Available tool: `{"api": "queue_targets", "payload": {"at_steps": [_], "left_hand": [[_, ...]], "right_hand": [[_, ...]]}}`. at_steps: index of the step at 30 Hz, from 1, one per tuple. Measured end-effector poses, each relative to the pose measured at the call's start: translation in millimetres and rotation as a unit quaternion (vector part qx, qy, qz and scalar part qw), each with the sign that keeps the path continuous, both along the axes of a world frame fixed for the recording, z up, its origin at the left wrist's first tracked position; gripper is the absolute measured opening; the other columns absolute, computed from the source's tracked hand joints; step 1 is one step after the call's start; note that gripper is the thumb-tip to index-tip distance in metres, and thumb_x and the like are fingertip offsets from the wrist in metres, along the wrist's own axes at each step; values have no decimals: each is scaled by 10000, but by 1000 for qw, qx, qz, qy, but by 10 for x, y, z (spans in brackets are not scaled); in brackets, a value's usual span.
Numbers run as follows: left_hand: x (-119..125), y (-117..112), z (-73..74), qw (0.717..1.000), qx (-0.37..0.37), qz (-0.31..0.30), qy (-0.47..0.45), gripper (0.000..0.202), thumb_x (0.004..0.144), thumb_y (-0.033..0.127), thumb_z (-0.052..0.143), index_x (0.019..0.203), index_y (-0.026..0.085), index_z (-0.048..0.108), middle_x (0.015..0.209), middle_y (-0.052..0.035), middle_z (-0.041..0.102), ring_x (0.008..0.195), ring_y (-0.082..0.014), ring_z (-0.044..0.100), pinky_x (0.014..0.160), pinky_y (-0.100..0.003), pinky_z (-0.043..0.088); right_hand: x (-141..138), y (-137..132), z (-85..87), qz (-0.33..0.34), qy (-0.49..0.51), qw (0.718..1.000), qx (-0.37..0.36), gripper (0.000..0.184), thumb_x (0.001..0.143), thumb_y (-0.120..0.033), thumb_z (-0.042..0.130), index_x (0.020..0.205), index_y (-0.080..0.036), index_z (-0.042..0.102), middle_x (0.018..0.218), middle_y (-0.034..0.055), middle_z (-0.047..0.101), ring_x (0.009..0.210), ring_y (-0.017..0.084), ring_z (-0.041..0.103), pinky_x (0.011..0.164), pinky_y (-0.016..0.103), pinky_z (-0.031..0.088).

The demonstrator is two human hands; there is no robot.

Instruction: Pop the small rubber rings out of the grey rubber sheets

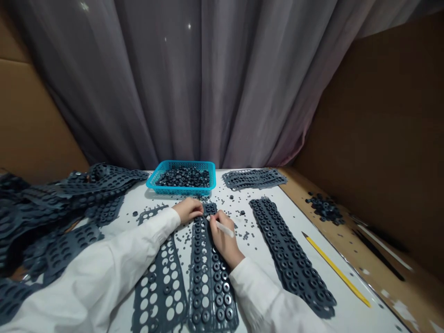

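A dark rubber sheet [209,259] with rows of ring-shaped parts lies in front of me, and some of its holes show the white table through them. At the sheet's far end, my left hand [189,210] has its fingers pinched together on the left edge. My right hand [224,236] grips a slim white pen-like stick [225,229], its tip down at the sheet beside my left fingertips. Left of this sheet is a second rubber sheet [160,296] with mostly bare holes, partly under my left sleeve. What lies right under my fingertips is hidden.
A blue basket [181,190] of small dark parts stands at the back. Piled sheets [65,203] cover the left side. Another full sheet [287,254], a yellow pencil-shaped stick [336,268] and a heap of dark parts [326,208] lie rightward. Small scraps dot the table.
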State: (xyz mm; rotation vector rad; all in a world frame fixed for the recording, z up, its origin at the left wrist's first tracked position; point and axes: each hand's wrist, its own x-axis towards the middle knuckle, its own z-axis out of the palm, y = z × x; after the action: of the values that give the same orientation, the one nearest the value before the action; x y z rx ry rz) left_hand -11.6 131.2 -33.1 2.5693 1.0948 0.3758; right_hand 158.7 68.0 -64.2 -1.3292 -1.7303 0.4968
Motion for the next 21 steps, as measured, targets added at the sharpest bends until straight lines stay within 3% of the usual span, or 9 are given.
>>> {"api": "queue_targets", "payload": {"at_steps": [4,12,18,21], "left_hand": [[-56,-22,-88,996,-28,44,-76,113,778,208,555,740,134,631,672,-40,609,626,-135,520,589,-216,363],[24,-32,32,1000,-28,8,-3,44,730,172,615,751,136,630,667,-26,585,616,-130,514,587,-216,358],[66,-73,56,999,-17,35,33,100,676,156,645,774,138,631,720,-41,604,673,-157,545,611,-228,377],[71,-90,53,999,-1,36,41,92,659,137,631,750,136,624,723,-44,604,686,-170,550,624,-239,380]], "right_hand": [[2,7,-2,8,7,1000,1,194,835,-242,415,645,-200,416,605,-3,518,577,139,478,563,243,337],[9,-12,58,12,29,999,-23,187,830,-264,420,659,-200,461,616,-10,551,599,139,512,576,234,354],[-36,282,322,56,-17,996,-66,180,767,-242,467,595,-194,459,529,-24,509,519,121,478,503,216,311],[-108,431,363,53,-35,994,-92,147,707,-197,497,568,-189,450,496,-31,489,496,114,458,482,206,293]]}}
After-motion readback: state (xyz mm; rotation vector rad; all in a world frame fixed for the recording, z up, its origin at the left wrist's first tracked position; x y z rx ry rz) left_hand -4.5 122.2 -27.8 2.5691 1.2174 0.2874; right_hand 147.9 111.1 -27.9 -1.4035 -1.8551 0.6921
